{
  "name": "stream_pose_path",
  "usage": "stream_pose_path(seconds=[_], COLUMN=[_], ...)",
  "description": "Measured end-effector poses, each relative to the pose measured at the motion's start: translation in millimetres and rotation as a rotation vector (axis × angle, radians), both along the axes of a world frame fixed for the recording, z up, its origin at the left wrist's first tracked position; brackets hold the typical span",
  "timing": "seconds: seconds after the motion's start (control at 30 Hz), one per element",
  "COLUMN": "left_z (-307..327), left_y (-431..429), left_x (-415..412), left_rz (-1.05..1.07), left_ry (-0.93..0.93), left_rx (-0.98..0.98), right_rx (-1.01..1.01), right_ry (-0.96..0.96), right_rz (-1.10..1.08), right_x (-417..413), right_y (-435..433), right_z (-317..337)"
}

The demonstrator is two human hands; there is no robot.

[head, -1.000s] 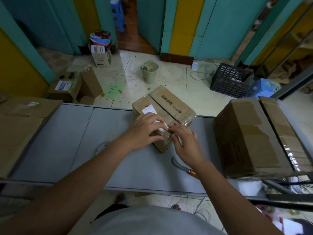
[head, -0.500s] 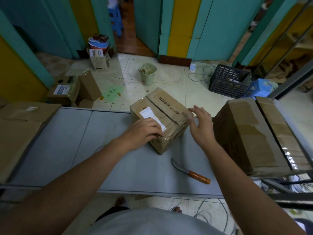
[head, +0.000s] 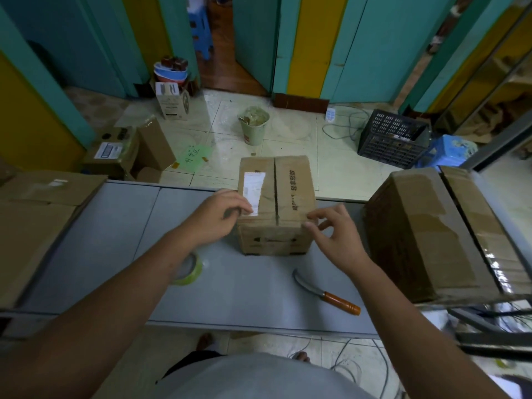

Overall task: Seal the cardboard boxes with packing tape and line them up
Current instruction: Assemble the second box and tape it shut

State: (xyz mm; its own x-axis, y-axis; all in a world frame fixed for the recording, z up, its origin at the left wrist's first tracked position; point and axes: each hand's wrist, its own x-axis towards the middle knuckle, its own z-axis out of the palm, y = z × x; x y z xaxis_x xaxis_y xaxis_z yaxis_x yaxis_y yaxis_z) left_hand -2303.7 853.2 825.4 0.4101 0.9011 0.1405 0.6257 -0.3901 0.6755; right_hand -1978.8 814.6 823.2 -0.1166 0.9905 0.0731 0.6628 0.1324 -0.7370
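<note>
Just at the near left corner of the small cardboard box (head: 290,185), the left hand (head: 218,218) curls its fingers (head: 244,210) over the top edge, their tips pressed together on the lower end of a white label (head: 254,190) stuck to the lid. At the box's near right corner the right hand (head: 338,241) has its fingers loosely bent and spread apart, with only the thumb and forefinger tips (head: 307,225) touching the cardboard. The box stands upright at the far edge of the grey table (head: 115,226), its top seam (head: 275,191) a dark line between the two flaps. Nearer the person and left of the box, a packing tape roll (head: 193,270) lies flat, half hidden under the left forearm. Nearer and right of the box lies a knife (head: 326,293) with an orange wooden handle. Well right of the box sits a large cardboard box (head: 426,234), glossy tape along its top. Far left of it lies flattened cardboard (head: 37,226).
</note>
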Motion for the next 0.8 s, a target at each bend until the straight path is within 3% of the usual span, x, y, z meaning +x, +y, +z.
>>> stream_pose_path(seconds=[0.17, 0.3, 0.57, 0.8], left_z=[-2, -8, -37, -38], left_y=[-11, -11, -14, -18], left_x=[29, 35, 27, 39], left_rz=[-0.047, -0.062, -0.141, -0.116], left_ry=[0.111, 0.13, 0.148, 0.137], left_rx=[0.119, 0.238, 0.492, 0.515], right_rx=[0.089, 0.2, 0.533, 0.437], right_ry=[-0.177, -0.293, -0.378, -0.366], right_rz=[0.015, 0.181, 0.317, 0.267], right_x=[-5, -3, 7, -5], right_y=[5, 15, 14, 6], right_z=[-4, -2, -27, -15])
